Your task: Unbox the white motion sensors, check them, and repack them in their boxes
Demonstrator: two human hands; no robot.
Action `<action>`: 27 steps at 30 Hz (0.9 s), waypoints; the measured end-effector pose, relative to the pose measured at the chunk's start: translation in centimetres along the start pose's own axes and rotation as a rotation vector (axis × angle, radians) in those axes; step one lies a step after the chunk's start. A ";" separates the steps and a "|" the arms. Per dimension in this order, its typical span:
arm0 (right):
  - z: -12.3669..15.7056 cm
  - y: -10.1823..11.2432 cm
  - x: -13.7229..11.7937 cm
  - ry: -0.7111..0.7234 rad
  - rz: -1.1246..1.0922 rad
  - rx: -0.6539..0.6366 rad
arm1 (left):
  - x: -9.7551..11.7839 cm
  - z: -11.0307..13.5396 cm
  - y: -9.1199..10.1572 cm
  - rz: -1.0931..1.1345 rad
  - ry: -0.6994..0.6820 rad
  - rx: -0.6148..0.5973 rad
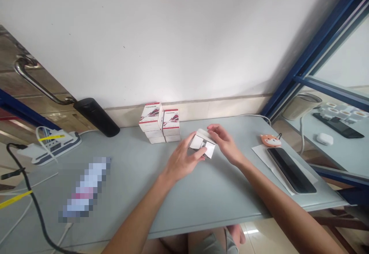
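Note:
A small white cardboard box (210,151) is held over the desk in front of me, its end flaps standing open. My left hand (181,157) grips it from the left, the thumb across the opening and the fingers behind. At the box's upper right, the curled fingers of my right hand (223,140) pinch at the raised flap. What is inside the box is too small to make out. Left of my hands, against the wall, several small white boxes with red print (151,115) are stacked in two columns.
A black cylinder (96,117) lies at the back left beside a power strip (56,148) with cables. A blurred-out phone (86,188) rests on the desk's left. On the right are a dark phone (291,169), white paper (266,157) and an orange animal-faced case (271,140).

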State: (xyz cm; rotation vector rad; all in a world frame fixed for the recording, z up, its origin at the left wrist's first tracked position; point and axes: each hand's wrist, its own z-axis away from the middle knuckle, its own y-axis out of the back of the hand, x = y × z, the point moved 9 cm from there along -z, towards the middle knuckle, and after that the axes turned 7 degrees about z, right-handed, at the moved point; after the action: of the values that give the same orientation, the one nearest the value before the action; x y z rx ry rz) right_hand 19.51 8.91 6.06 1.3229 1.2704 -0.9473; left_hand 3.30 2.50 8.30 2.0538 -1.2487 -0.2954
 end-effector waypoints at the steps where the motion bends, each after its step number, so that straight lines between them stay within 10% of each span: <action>1: 0.0 -0.1 0.1 0.021 0.029 -0.003 | -0.2 0.0 -0.1 0.025 0.022 -0.010; 8: 2.2 1.2 -4.6 0.525 0.428 0.244 | -0.7 0.2 0.1 0.079 0.090 0.009; 12: 4.1 -0.2 -6.8 0.738 0.586 0.170 | -1.6 0.5 0.7 0.126 0.152 0.115; 18: 4.4 -2.0 -6.4 0.753 0.681 0.032 | -1.9 1.0 1.6 0.097 0.084 0.283; 27: 4.0 -0.4 -6.4 0.725 0.524 0.174 | -1.9 1.2 2.5 0.027 0.034 0.358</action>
State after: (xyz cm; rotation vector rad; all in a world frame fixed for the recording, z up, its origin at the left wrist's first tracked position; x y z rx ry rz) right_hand 18.71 3.80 11.58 2.1157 1.2608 -0.1978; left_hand 0.01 2.86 8.76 2.3274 -1.3862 -0.0231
